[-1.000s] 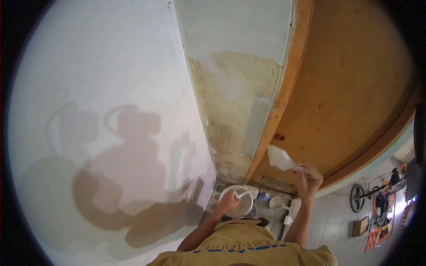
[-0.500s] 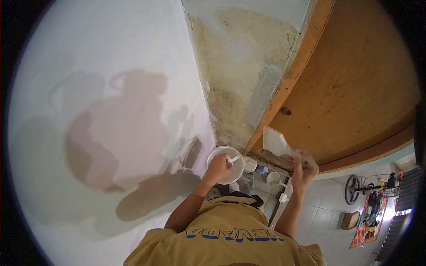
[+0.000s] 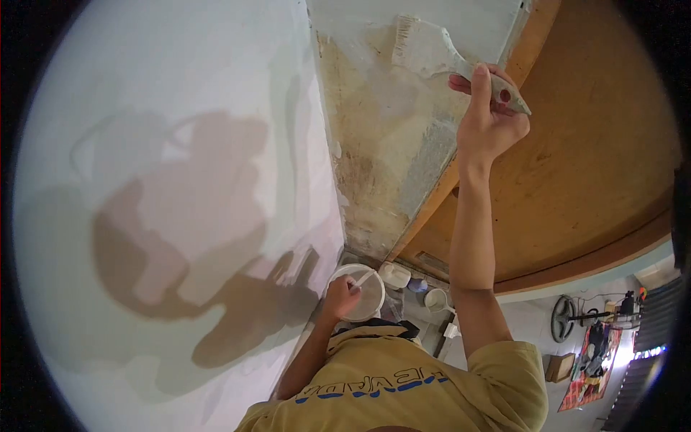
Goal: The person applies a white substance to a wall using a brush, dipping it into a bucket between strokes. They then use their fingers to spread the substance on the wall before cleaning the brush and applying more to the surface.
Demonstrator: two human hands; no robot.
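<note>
Raised high, my right hand (image 3: 493, 119) grips the handle of a wide flat paintbrush (image 3: 428, 49), whose pale handle has a reddish hole near its end. White paint coats the bristles, and they overlap the upper part of the stained, partly painted wall panel (image 3: 385, 137). Low in front of me, my left hand (image 3: 341, 297) is closed on the handle of a white bucket (image 3: 382, 294). A pale strip of that handle runs from the fist across the opening. My forearm and fist cover the bucket's left side.
A white wall (image 3: 216, 57) with shadows stands on the left. On the right is a brown wooden panel (image 3: 590, 144) with an orange frame (image 3: 425, 201). Below stand a white jug (image 3: 394, 275) and a white dipper (image 3: 436, 300). A fan (image 3: 563, 319) is farther right.
My right hand has swung the brush up and away from the wooden panel to the upper wall. My left hand and the bucket have shifted slightly down and left in view.
</note>
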